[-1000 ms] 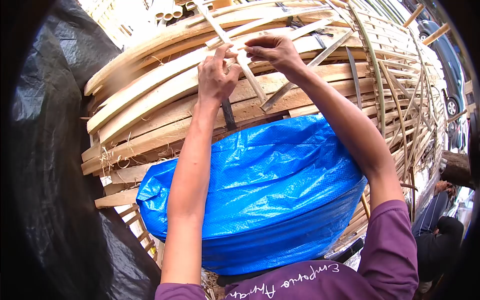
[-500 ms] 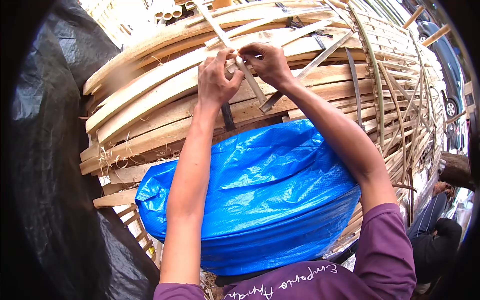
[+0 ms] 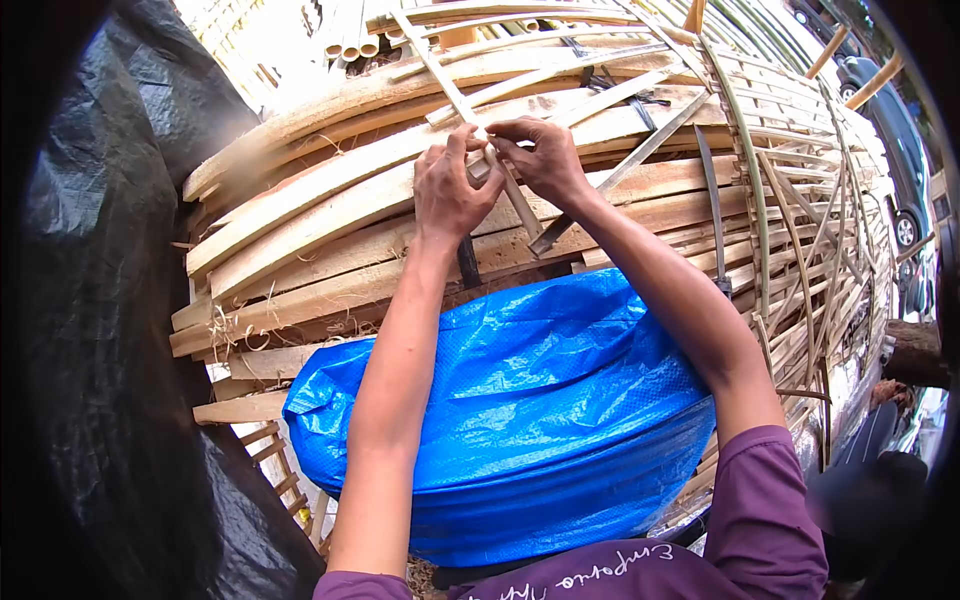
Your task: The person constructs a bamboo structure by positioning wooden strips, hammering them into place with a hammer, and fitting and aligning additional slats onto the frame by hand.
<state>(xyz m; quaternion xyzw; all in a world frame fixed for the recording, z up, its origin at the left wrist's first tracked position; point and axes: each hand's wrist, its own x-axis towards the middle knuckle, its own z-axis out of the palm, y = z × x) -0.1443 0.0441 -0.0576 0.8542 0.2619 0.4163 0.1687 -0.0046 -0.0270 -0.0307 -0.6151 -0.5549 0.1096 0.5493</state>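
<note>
A long split-bamboo strip slants across the stacked wooden boards, crossing other thin strips. My left hand is closed at this strip, thumb and forefinger pinching beside it. From the other side, my right hand pinches at the same spot with thumb and fingertips together. Whatever lies between the fingertips is too small to make out. A short pale stick end shows by my left thumb. Below my right wrist, a flat greyish strip lies diagonally over the boards.
A blue tarp bundle lies between my body and the boards. Black plastic sheeting hangs at left. To the right are a bamboo lattice, a dark narrow blade-like piece and a parked car. Bamboo poles lie behind.
The view has shifted slightly, so the boards and tarp sit lower and a little to the right. Both hands stay at the same place on the strip, their fingers slightly rearranged.
</note>
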